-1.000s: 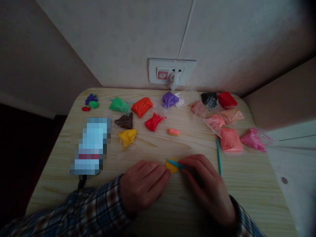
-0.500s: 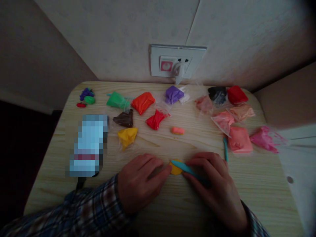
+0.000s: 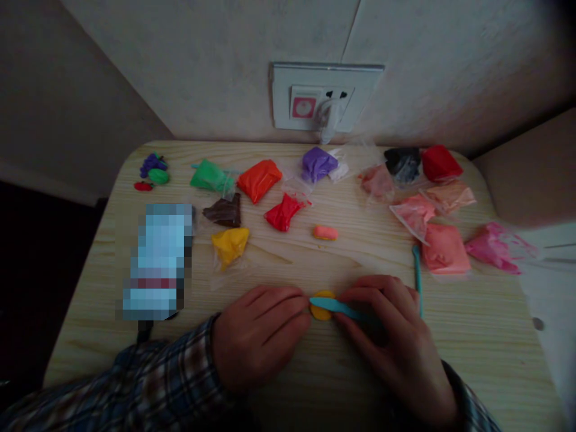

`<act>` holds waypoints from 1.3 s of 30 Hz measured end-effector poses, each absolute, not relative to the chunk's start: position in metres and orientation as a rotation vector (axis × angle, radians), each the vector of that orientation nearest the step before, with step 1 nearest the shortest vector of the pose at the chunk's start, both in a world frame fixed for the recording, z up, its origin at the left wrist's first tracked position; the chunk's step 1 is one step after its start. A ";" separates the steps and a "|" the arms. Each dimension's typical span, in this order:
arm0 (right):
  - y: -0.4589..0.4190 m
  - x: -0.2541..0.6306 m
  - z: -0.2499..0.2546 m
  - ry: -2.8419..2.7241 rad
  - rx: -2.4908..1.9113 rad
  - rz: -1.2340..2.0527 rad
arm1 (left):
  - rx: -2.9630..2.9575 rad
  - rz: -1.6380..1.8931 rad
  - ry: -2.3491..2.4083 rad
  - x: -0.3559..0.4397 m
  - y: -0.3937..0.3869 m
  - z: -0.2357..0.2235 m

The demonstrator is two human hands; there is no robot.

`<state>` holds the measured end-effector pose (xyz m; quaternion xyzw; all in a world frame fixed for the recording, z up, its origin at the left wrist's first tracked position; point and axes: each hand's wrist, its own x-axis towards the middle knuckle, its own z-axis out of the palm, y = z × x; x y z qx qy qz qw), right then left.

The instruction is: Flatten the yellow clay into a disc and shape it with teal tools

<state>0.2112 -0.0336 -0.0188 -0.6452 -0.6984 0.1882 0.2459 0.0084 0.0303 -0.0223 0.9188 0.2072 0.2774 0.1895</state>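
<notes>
Flat on the wooden table lies a small yellow clay disc (image 3: 321, 314). My right hand (image 3: 398, 339) pinches a turquoise plastic clay knife (image 3: 335, 305), whose blade lies across the disc. My left hand (image 3: 263, 336) is closed, its fingers together, with the tips holding the disc's left edge close to the knife's point. Behind the disc sits a small pink clay roll (image 3: 325, 232) with yellow along its underside. A second turquoise tool (image 3: 418, 279) lies just past my right hand, which partly hides it.
Bagged clay surrounds the work: yellow (image 3: 230, 245), brown (image 3: 224, 210), green (image 3: 211, 176), orange (image 3: 260, 180), red (image 3: 284, 212), purple (image 3: 318, 164) and pink (image 3: 445, 249). A phone (image 3: 157, 261) lies left, near small clay fruits (image 3: 157, 176). A wall socket (image 3: 326, 96) holds a plug.
My left fingers have straightened and drawn together beside the disc. The knife blade lies flatter across the disc, its tip slightly lower and further left. The view has shifted a little.
</notes>
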 end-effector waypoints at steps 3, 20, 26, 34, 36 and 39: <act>-0.034 0.210 -0.018 -1.924 -1.754 0.507 | 2.576 0.807 0.632 0.008 0.030 -0.022; -0.035 0.217 -0.016 -1.907 -1.717 0.464 | 2.703 0.665 0.738 0.010 0.036 -0.023; -0.033 0.216 -0.018 -1.880 -1.739 0.527 | 2.770 0.646 0.723 0.012 0.037 -0.018; -0.033 0.216 -0.019 -1.880 -1.754 0.533 | 2.881 0.591 0.689 0.011 0.039 -0.011; -0.033 0.215 -0.019 -1.885 -1.749 0.533 | 2.888 0.588 0.685 0.011 0.039 -0.011; -0.034 0.215 -0.018 -1.894 -1.738 0.524 | 2.905 0.607 0.674 0.011 0.039 -0.012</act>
